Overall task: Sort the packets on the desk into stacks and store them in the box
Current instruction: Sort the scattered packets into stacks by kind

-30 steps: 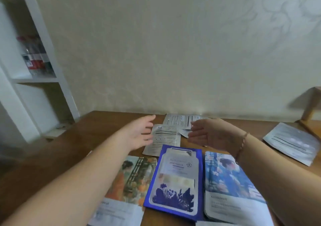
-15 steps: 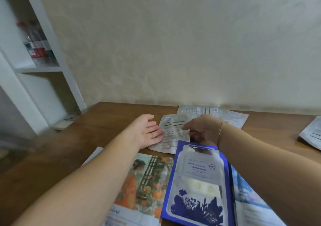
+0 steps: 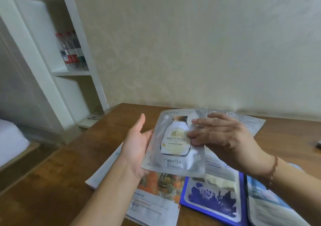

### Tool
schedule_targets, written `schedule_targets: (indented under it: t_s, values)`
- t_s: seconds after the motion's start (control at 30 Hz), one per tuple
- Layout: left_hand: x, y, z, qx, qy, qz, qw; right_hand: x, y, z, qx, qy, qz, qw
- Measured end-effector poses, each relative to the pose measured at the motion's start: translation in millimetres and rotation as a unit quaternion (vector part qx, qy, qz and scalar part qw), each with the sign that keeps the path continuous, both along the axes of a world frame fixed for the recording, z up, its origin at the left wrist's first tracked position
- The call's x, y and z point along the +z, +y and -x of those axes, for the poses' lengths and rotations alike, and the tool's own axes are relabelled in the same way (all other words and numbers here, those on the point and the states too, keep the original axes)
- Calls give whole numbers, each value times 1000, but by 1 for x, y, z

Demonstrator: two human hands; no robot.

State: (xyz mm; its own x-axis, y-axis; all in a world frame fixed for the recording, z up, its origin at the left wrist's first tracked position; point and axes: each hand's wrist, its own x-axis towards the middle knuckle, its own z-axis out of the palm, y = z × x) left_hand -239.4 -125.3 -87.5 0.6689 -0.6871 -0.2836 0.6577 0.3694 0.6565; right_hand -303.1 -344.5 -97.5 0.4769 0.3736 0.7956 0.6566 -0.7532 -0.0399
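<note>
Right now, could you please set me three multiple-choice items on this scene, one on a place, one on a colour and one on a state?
1. Where are the bottles?
A. on the white shelf
B. on the desk
C. in the left hand

2. What colour borders the packet with the flower print?
A. red
B. blue
C. green

3. What is the state of the silver packet?
A. flat on the desk
B. torn in half
C. held up between both hands

Answers:
1 A, they stand on the shelf at the left.
2 B, its rim is deep blue.
3 C, the left hand supports it from beneath and the right hand lays fingers on its face, above the desk.
</note>
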Motion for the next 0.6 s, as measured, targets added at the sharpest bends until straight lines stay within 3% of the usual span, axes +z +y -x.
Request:
schedule_targets:
  t_s: [0.1, 0.17, 0.2, 0.23, 0.3, 0.33, 0.37, 0.6]
  values:
    - [-5, 1, 32, -26, -56, -51, 997, -4, -4, 45, -4, -9, 62, 998]
    - [-10, -2, 55, -8, -87, -68, 994, -7, -3, 76, -44, 32, -31, 998]
    - [-10, -5, 67, -1, -106, -72, 992, -5, -2, 92, -77, 75, -140, 984]
    - [-11, -7, 79, 3, -125, -71, 990, 1, 1, 109, -103, 129, -268, 949]
    - [-10, -17, 109, 14, -162, -86, 983, 13, 3, 135, -86, 280, -470, 833]
    - [-11, -23, 124, 12, -184, -97, 978, 17, 2, 146, -67, 346, -518, 779]
    - [-14, -28, 138, 4, -209, -106, 972, 20, 1, 156, -64, 385, -528, 755]
    - [-25, -40, 203, -33, -366, -198, 909, 4, -3, 221, -161, 389, -476, 772]
